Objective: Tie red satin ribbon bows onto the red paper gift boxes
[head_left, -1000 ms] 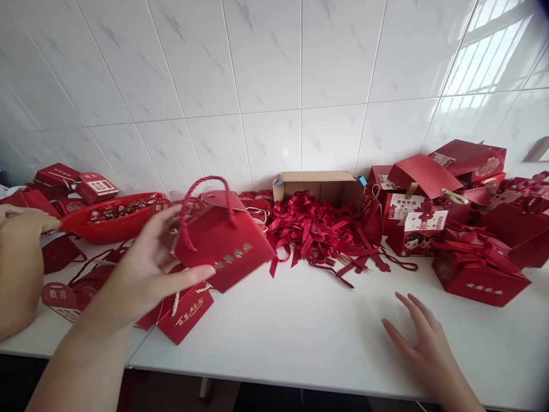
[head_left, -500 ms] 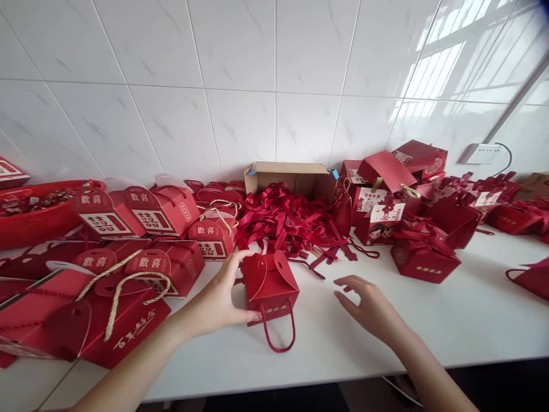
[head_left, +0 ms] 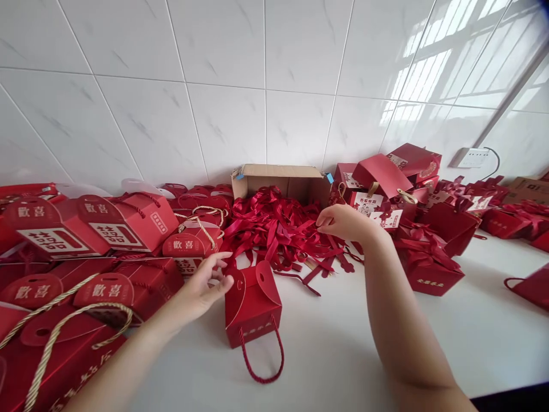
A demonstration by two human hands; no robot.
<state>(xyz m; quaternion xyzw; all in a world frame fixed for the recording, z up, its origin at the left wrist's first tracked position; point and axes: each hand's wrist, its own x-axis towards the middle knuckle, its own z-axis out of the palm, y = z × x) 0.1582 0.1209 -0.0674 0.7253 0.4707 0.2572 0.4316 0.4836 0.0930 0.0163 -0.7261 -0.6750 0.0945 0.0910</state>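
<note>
A small red gift box (head_left: 254, 300) with gold lettering stands on the table in front of me, its top flaps folded inward. One red cord handle (head_left: 262, 375) droops over its front onto the table. Beside the box's upper left edge is my left hand (head_left: 206, 289), fingers apart and loosely bent; whether the thumb touches the flap is unclear. My right hand (head_left: 345, 222) reaches over the right side of a heap of dark red ribbons (head_left: 274, 223), its fingers loosely curled and apart, with no ribbon visibly held. The ribbons spill from a cardboard box (head_left: 278, 170) lying against the wall.
Stacked red gift boxes (head_left: 128, 223) with gold rope handles crowd the left side. More red boxes (head_left: 381, 177) pile up at the back right, with a ribbon-tied box (head_left: 433, 274) in front. A white power strip (head_left: 469, 157) is on the tiled wall.
My left hand has loosened from the gift box's side and shifted left. My right hand has moved forward from the table to the ribbon heap. The view has turned slightly.
</note>
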